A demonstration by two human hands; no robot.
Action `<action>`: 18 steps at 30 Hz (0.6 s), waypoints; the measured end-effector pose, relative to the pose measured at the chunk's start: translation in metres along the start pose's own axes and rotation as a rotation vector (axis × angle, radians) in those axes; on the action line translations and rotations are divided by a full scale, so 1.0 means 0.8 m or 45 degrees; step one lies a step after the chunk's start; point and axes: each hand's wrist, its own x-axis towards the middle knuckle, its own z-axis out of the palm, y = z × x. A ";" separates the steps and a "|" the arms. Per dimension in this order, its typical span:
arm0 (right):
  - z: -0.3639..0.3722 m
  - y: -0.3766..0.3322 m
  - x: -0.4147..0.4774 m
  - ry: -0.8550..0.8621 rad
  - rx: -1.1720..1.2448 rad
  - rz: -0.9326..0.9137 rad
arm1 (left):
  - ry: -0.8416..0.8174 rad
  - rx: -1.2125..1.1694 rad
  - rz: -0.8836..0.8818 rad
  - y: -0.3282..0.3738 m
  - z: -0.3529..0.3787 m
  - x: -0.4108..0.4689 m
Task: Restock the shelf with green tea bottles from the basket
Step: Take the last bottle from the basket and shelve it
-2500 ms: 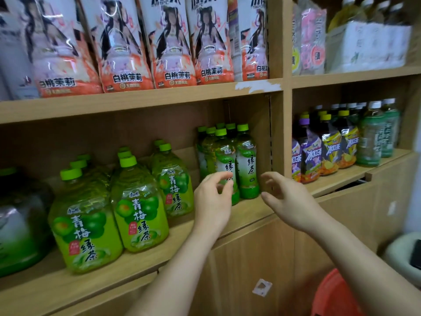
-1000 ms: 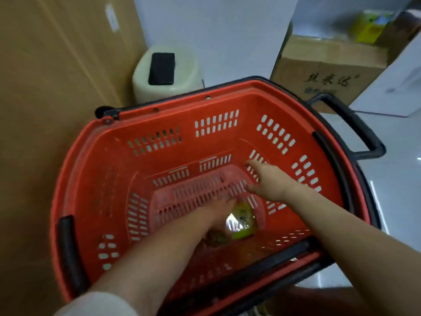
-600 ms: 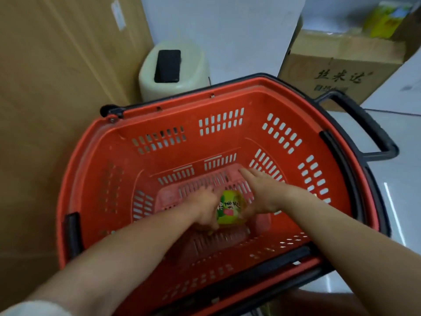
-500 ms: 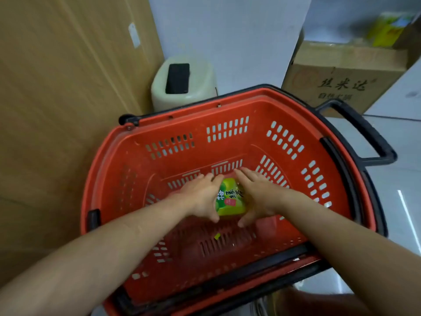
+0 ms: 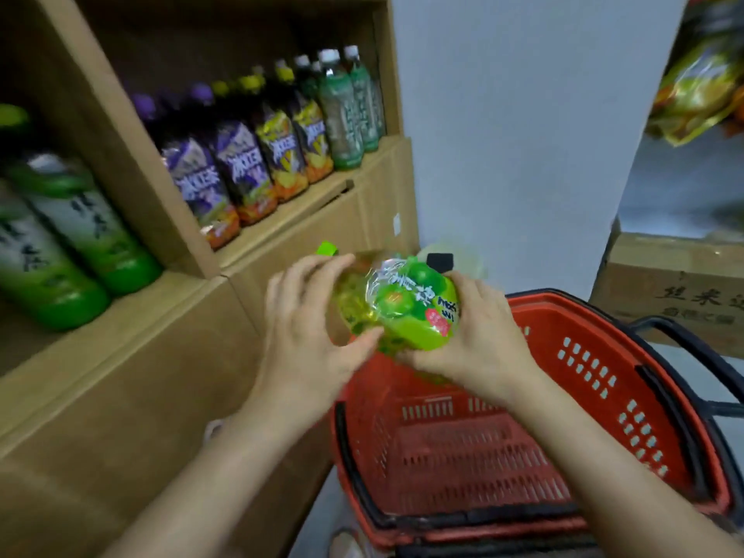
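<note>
Fingers [image 5: 322, 271] of my left hand [image 5: 310, 336] and right hand [image 5: 479, 336] wrap the green tea bottle [image 5: 402, 304], gripping it on its side above the red basket [image 5: 604, 380], cap toward the shelf [image 5: 282, 219]. Its glossy, crinkled label is blurred. Slotted plastic basket walls show no other bottles. My forearms are cut off below the basket.
</note>
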 end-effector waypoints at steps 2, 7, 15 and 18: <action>0.007 -0.047 -0.002 0.089 0.250 0.026 | 0.134 -0.186 -0.269 0.009 -0.044 -0.021; 0.038 -0.173 -0.025 0.137 0.630 -0.076 | 0.168 -0.455 -0.534 0.019 -0.111 -0.030; 0.083 -0.315 -0.020 -0.290 0.880 -0.502 | 0.329 -0.172 -0.567 -0.037 -0.249 -0.059; 0.125 -0.359 -0.012 -0.337 0.949 -0.536 | 0.342 -0.209 -0.631 -0.075 -0.279 -0.071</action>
